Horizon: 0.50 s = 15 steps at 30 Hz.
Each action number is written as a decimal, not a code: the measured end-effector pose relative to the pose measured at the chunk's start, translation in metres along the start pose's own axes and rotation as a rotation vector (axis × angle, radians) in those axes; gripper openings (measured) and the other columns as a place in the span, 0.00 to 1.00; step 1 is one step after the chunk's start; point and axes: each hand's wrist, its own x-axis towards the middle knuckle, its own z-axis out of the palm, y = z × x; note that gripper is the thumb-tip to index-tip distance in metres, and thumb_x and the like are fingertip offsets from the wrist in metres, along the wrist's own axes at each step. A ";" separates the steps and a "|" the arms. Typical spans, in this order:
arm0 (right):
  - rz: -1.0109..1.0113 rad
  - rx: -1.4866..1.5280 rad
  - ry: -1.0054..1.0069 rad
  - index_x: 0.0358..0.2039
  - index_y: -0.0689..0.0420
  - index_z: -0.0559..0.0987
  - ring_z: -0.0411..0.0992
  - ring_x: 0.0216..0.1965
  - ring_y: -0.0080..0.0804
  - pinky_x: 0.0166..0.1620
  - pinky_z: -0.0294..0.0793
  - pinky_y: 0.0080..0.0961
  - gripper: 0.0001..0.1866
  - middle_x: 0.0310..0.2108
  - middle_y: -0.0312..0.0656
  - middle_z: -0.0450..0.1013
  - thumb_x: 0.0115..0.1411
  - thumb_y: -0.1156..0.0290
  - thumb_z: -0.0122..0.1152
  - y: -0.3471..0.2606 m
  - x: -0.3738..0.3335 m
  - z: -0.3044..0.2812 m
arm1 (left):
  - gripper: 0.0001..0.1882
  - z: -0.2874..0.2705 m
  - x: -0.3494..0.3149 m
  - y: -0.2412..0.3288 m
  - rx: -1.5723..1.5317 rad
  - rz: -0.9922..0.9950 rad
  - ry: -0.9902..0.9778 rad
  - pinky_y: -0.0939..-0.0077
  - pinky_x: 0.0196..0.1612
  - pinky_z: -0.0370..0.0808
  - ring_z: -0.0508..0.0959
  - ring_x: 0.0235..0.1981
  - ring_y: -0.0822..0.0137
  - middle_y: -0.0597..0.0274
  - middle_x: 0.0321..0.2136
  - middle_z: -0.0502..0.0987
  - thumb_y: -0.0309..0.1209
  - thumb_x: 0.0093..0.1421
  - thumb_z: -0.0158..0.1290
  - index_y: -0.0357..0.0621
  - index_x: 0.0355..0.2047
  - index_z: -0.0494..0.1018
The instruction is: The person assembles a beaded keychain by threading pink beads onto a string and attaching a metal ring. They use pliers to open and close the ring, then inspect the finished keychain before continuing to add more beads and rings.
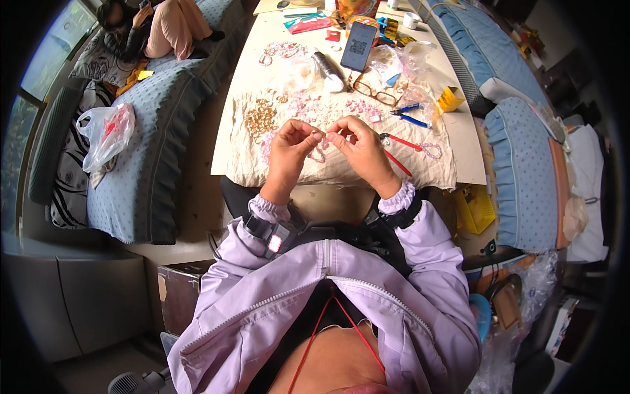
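My left hand (293, 146) and my right hand (362, 148) meet over the near part of the cream cloth (413, 172), thumbs and forefingers pinched close together. Between them hangs a small string of pink beads (317, 156), gripped at its upper end; the fingertips hide the exact part. Loose pink beads (361, 107) and a heap of gold-coloured rings (261, 118) lie just beyond. To the right of my right hand are red-handled pliers (401, 142), with a small beaded loop (431, 150) beside them. Blue-handled pliers (412, 118) rest farther off.
Farther up the table (239, 73) lie eyeglasses (375, 92), a phone (359, 47), a dark tube with a white end (328, 71), plastic bags (387, 60) and a gold box (450, 99). Blue-covered sofas (141, 154) flank it. Another person (167, 29) sits at the far left.
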 end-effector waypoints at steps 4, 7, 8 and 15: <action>-0.113 -0.216 0.030 0.33 0.59 0.77 0.75 0.30 0.35 0.35 0.74 0.31 0.06 0.30 0.42 0.75 0.62 0.73 0.66 -0.015 0.001 -0.002 | 0.07 0.003 0.004 0.001 0.020 0.066 -0.019 0.83 0.36 0.76 0.78 0.34 0.78 0.66 0.33 0.80 0.19 0.63 0.61 0.40 0.36 0.73; -0.056 -0.203 0.034 0.32 0.59 0.76 0.75 0.30 0.37 0.35 0.74 0.32 0.07 0.29 0.42 0.74 0.60 0.73 0.67 -0.019 0.004 0.000 | 0.07 0.002 0.006 0.003 0.034 0.049 -0.027 0.83 0.37 0.76 0.78 0.33 0.77 0.66 0.32 0.80 0.19 0.63 0.61 0.40 0.36 0.73; -0.055 -0.179 0.037 0.32 0.59 0.76 0.74 0.29 0.37 0.35 0.74 0.31 0.07 0.29 0.42 0.74 0.60 0.74 0.67 -0.018 0.005 0.001 | 0.07 0.001 0.007 0.004 0.059 0.038 -0.028 0.83 0.37 0.76 0.78 0.33 0.77 0.66 0.32 0.80 0.19 0.63 0.61 0.40 0.36 0.73; -0.036 -0.130 0.025 0.30 0.59 0.76 0.70 0.26 0.29 0.32 0.72 0.27 0.06 0.27 0.39 0.73 0.58 0.75 0.66 -0.019 0.009 -0.002 | 0.06 0.002 0.008 0.014 0.143 0.047 -0.080 0.88 0.29 0.68 0.75 0.28 0.83 0.68 0.31 0.81 0.24 0.64 0.62 0.41 0.38 0.74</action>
